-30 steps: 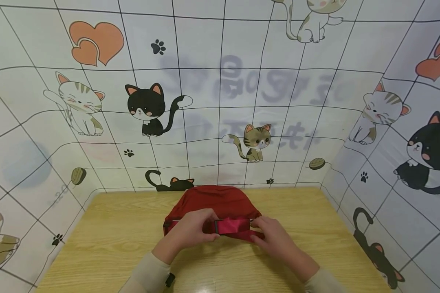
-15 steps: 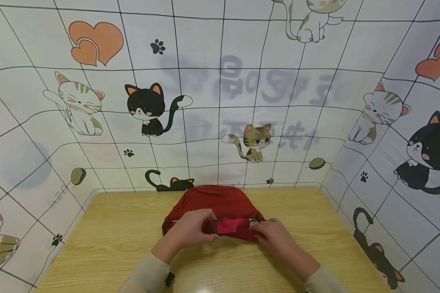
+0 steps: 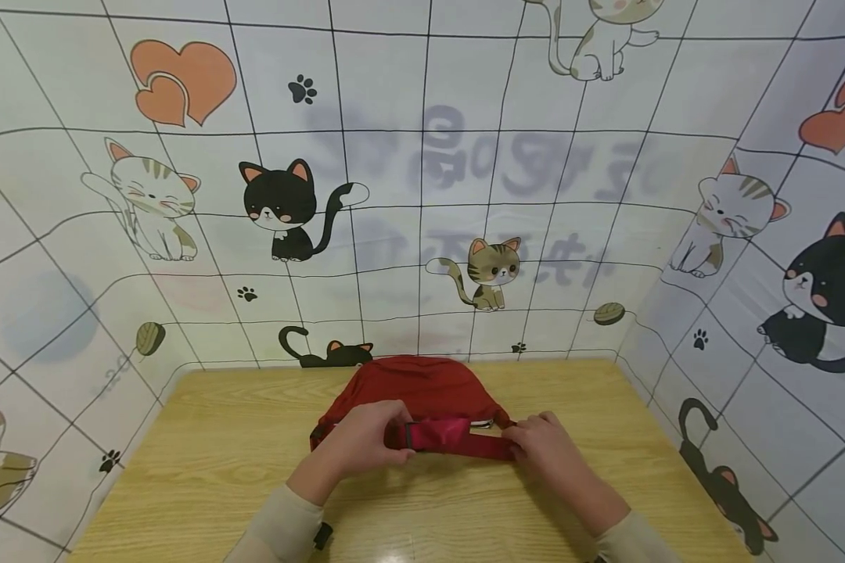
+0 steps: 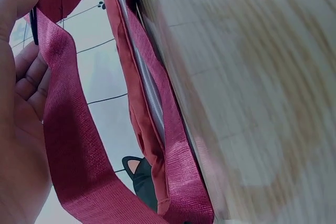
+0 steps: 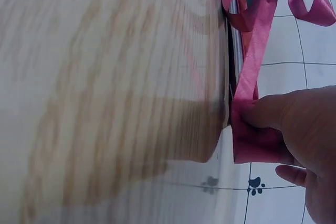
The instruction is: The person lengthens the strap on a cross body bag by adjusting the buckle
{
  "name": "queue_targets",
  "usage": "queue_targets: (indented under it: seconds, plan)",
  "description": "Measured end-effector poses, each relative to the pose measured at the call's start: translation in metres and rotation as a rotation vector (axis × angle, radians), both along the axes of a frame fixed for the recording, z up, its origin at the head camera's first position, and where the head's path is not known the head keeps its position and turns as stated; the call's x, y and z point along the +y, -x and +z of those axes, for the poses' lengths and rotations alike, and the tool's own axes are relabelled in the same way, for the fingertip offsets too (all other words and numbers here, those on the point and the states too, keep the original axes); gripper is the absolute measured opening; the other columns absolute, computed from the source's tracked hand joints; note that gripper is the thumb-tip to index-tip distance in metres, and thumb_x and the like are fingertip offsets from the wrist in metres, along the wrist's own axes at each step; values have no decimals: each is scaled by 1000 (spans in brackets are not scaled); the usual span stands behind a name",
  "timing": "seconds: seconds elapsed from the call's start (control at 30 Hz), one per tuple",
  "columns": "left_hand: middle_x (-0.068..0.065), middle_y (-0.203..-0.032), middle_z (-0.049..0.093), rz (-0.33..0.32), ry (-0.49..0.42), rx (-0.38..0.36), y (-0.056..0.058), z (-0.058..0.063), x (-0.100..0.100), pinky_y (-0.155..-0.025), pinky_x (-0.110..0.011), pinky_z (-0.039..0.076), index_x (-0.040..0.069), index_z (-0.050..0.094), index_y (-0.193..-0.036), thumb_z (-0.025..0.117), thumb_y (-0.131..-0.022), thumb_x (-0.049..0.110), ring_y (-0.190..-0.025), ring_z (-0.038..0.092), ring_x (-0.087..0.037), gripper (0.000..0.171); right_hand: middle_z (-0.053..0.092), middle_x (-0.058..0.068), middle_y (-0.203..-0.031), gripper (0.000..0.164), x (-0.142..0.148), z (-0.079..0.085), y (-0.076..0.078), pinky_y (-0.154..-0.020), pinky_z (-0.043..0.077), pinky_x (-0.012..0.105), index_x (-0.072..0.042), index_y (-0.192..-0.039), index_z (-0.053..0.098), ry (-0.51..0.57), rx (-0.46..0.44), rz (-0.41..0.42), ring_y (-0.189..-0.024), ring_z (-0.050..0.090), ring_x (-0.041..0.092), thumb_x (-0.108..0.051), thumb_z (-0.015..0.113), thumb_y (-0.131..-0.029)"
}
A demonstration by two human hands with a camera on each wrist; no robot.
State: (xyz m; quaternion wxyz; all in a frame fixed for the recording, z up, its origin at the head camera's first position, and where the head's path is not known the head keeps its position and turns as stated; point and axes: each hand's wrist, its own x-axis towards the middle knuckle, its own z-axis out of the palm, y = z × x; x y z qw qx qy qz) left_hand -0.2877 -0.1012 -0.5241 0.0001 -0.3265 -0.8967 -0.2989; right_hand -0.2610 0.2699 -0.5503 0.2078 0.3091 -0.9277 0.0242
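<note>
A red bag lies at 12 o'clock on a wood-grain counter, before a wall covering printed with cartoon cats. From the bag's middle, the left hand is at 8 o'clock, pinching a black slider on the pinkish-red strap between thumb and fingers. The right hand, at 4 o'clock, pinches the strap's webbing; 2 lengths run between the hands, near a pale zip. At 7 o'clock, beside the left sleeve, sits what seems a black buckle, partly hidden.
</note>
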Motion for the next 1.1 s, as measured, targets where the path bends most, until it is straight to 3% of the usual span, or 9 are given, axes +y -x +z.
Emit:
queue_targets:
  seconds: [0.17, 0.33, 0.57, 0.83, 1.1]
  plan:
    - [24, -98, 65, -8, -1, 7, 0, -2, 1, -80, -29, 52, 36, 64, -107, 95, -87, 35, -90, 61, -6, 36, 76, -1, -97, 27, -9, 3, -3, -83, 47, 44, -14, -108, 80, 55, -56, -9, -92, 69, 22, -14, 93, -85]
    - [24, -98, 65, -8, -3, 9, 1, -3, 3, -79, -29, 52, 36, 64, -107, 95, -87, 35, -89, 60, -5, 36, 74, 0, -106, 31, -30, 1, -4, -86, 54, 46, -12, -116, 77, 129, -168, 5, -98, 71, 24, -22, 92, -91]
    - [24, -97, 65, -8, -5, 26, 1, -4, 3, -79, -29, 52, 34, 65, -107, 94, -87, 35, -89, 61, -5, 36, 70, 0, -112, 33, -47, -9, -1, -89, 58, 48, -12, -123, 74, 227, -332, -32, -104, 69, 24, -19, 89, -95]
    - [21, -97, 67, -3, -9, 39, 2, -5, 2, -79, -29, 52, 34, 65, -106, 93, -87, 35, -89, 62, -7, 35, 65, -7, -103, 22, -48, -20, 6, -82, 55, 39, -16, -111, 74, 260, -368, 7, -96, 63, 14, -18, 88, -95]
    - [22, -96, 67, 7, 5, 54, 5, -5, -1, -78, -29, 52, 33, 65, -106, 94, -87, 35, -88, 60, -5, 35, 66, -4, -122, 30, -42, -25, 7, -80, 59, 36, -19, -130, 78, 217, -385, 108, -96, 67, 7, -31, 82, -102]
